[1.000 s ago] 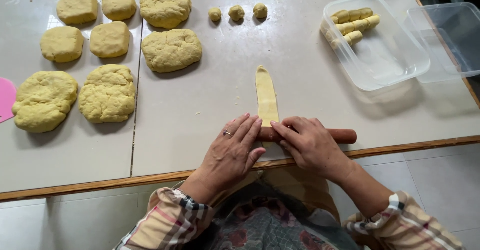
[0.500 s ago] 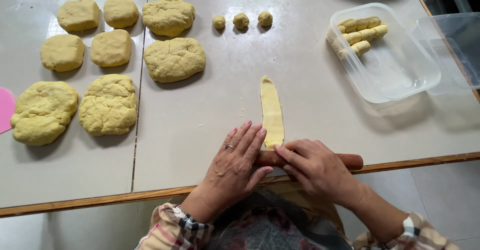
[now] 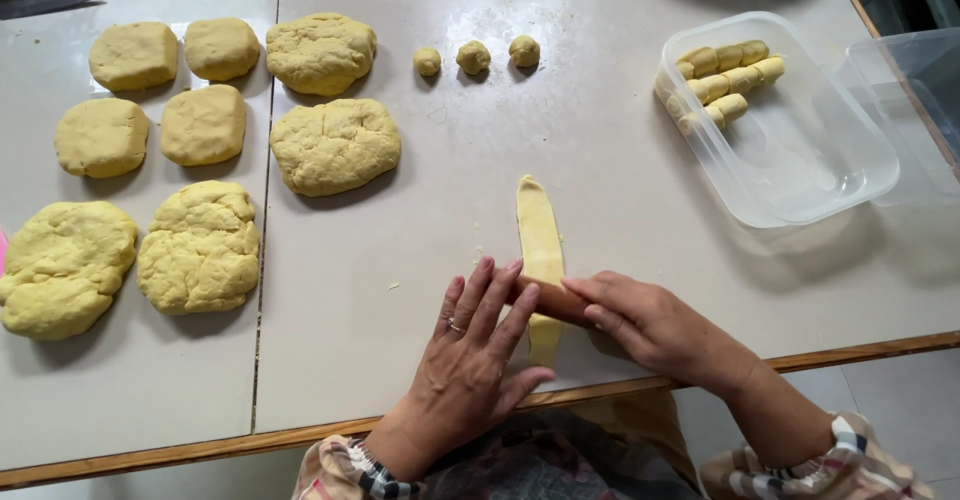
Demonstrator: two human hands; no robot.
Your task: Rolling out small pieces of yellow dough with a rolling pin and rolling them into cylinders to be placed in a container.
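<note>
Both open hands, left hand (image 3: pixel 470 355) and right hand (image 3: pixel 650 325), press a rolling pin (image 3: pixel 553 298) over the dough strip (image 3: pixel 540 240); beyond them a few rolls (image 3: pixel 725 80) are done, many dough lumps (image 3: pixel 335 145) left.

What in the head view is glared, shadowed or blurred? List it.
Head view: even, soft light; faint sheen on the clear tub; soft shadows beside the dough lumps and under both hands, left hand, right hand; sharp throughout, slight wide-angle bend at the table edge.
</note>
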